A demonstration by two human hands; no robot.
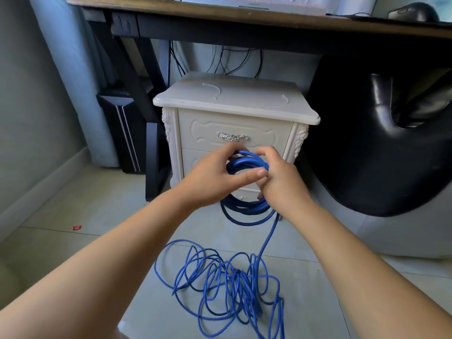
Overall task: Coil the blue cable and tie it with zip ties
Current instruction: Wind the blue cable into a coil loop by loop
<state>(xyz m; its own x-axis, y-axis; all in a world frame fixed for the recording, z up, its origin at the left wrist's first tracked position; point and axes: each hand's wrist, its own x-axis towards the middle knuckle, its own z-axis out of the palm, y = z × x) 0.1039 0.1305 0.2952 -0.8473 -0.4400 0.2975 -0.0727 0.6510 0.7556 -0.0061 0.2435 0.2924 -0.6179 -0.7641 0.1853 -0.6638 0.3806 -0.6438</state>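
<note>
Mid-air before the white nightstand, both hands, left hand and right hand, grip the blue cable coil; floor slack tangled, may snag and knot when pulled.

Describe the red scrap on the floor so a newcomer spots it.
Start at the white nightstand under the desk. Look down-left over the pale tiles toward the baseboard: the red scrap lies there. It is the only red thing, left of the blue cable.
</note>
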